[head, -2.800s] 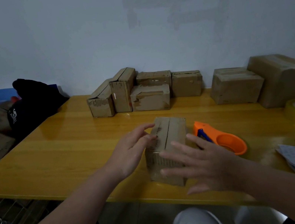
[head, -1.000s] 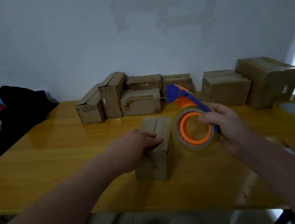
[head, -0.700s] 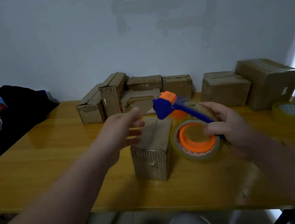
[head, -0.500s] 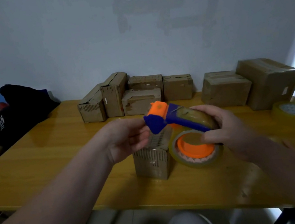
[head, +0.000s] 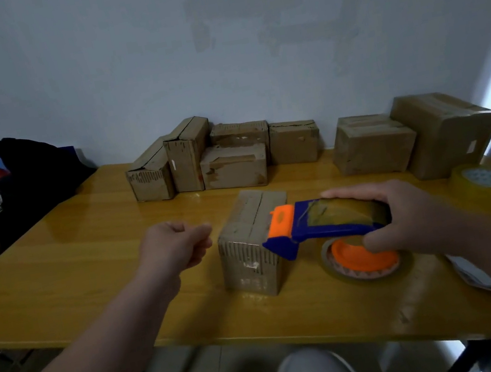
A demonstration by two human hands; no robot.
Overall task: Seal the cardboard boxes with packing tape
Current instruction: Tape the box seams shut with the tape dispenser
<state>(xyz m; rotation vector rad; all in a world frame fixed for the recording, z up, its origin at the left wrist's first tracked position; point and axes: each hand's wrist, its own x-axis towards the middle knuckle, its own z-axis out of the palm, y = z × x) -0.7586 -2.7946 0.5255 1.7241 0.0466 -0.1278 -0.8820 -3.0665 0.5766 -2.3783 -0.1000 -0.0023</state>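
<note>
Centrally, the small cardboard box point(head: 252, 243) stood on the yellow table point(head: 57, 275) near its front edge; the right hand point(head: 411, 216) gripped the blue-and-orange tape dispenser point(head: 325, 226), fingers curled round its body, its orange nose over the box's right top edge; the left hand point(head: 176, 246) hovered just left of the box, fingers curled into a loose fist with nothing visible inside; other boxes point(head: 234, 168) lined the wall.

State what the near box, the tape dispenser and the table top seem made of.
Near box: brown corrugated cardboard, matte; fluting shows along its edge.
Tape dispenser: likely hard plastic, smooth blue and orange.
Table top: glossy yellow wood or laminate; grain lines, reflections.
</note>
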